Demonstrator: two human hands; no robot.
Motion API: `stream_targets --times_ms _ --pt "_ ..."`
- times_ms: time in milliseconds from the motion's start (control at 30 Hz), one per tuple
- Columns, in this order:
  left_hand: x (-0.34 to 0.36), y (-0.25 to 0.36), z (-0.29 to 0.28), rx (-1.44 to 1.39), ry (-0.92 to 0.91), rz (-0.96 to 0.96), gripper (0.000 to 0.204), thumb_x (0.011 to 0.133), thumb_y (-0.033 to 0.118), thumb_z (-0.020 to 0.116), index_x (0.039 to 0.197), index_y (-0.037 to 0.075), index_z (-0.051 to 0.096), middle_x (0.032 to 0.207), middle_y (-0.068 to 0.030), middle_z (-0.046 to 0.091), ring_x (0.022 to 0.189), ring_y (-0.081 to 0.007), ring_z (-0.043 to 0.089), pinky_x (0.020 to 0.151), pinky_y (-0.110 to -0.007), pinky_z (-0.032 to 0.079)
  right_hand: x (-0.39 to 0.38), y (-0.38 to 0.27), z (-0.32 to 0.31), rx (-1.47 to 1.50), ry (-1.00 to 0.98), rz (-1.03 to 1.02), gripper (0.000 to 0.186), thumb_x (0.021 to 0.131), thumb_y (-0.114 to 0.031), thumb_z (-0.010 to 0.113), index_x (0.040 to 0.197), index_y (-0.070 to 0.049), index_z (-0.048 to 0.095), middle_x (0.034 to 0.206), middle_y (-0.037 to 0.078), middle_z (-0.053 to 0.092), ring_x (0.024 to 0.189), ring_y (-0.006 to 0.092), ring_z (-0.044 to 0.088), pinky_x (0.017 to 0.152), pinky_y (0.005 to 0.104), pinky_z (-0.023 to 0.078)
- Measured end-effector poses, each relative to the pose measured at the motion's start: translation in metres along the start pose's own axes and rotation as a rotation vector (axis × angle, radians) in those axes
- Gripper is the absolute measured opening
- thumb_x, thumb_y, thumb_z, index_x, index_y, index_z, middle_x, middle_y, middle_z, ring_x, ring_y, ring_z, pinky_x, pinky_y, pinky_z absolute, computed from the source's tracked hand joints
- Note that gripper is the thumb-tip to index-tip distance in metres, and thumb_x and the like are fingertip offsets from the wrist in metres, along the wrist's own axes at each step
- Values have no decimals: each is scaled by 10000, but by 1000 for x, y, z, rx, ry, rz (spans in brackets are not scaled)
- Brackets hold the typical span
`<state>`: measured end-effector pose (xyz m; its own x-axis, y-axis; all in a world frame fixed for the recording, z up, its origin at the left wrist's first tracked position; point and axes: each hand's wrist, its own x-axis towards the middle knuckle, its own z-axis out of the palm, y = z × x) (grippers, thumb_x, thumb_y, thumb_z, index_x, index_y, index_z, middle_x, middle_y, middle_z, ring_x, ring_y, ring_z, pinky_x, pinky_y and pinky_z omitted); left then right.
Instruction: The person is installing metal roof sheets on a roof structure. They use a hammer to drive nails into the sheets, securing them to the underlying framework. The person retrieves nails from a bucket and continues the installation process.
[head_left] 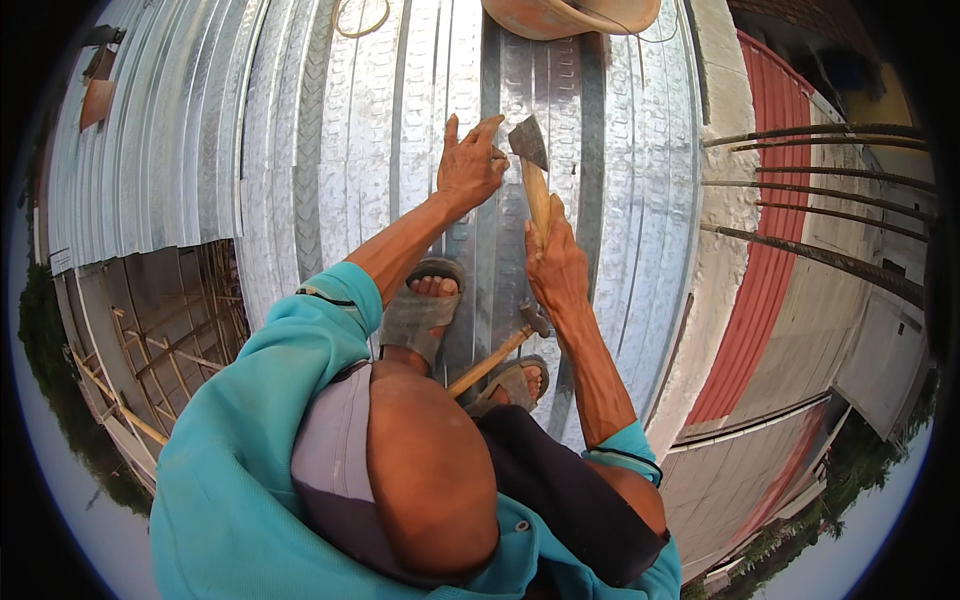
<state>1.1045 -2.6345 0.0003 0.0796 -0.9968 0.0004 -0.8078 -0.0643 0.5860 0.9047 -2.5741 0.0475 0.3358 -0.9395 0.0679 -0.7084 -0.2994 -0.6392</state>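
Observation:
My right hand is wrapped round the wooden handle of a hatchet. Its dark, wedge-shaped head points away from me, just above the ribbed metal sheet. To its left, my left hand reaches over the sheet with the outer fingers raised. Thumb and forefinger come together on the side facing the hatchet head; whatever is between them is too small to make out. Between my sandalled feet lies a hammer with a wooden handle, its metal head by the right sandal.
Ribbed metal decking spreads under me. An orange basin stands at the far edge, with a wire loop to its left. Rusty steel bars jut out right of a concrete ledge. Bamboo scaffolding shows below at left.

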Motion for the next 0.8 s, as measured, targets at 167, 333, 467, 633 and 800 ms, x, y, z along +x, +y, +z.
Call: stream_targets --times_ms 167,333,467,633,800 --pt "-3 -4 4 80 -27 -33 695 890 175 681 1491 11 372 1208 -42 724 1342 -189 542 1255 -567 53 4 -19 -2 -98 -21 -24 586 1015 -249 591 1473 53 387 927 274 637 696 432 691 568 490 571" --pt "3 -9 9 61 53 27 706 865 191 681 1466 -41 393 1193 -130 719 1282 -261 581 1253 -553 116 19 -10 -2 -124 -126 59 566 1013 -235 594 1452 63 397 931 279 638 668 430 684 551 490 565" --pt "-3 -8 7 85 -4 -28 687 881 175 680 1468 -23 385 1313 -90 662 1320 -222 557 1252 -567 84 15 -20 -8 -86 -45 -60 551 1025 -234 570 1453 60 385 904 290 639 649 440 679 544 503 559" --pt "-10 1 6 47 -71 -57 715 882 156 692 1495 19 350 1346 -57 643 1355 -209 529 1256 -575 72 15 -6 -9 -192 -239 54 560 1036 -238 545 1470 60 354 900 298 643 644 456 672 546 509 557" --pt "-19 -13 0 -30 111 65 731 905 275 696 1527 70 369 1393 -161 594 1421 -291 438 1256 -552 131 24 -4 -18 -242 -258 0 583 1031 -248 549 1484 54 339 906 307 648 651 461 674 539 514 551"
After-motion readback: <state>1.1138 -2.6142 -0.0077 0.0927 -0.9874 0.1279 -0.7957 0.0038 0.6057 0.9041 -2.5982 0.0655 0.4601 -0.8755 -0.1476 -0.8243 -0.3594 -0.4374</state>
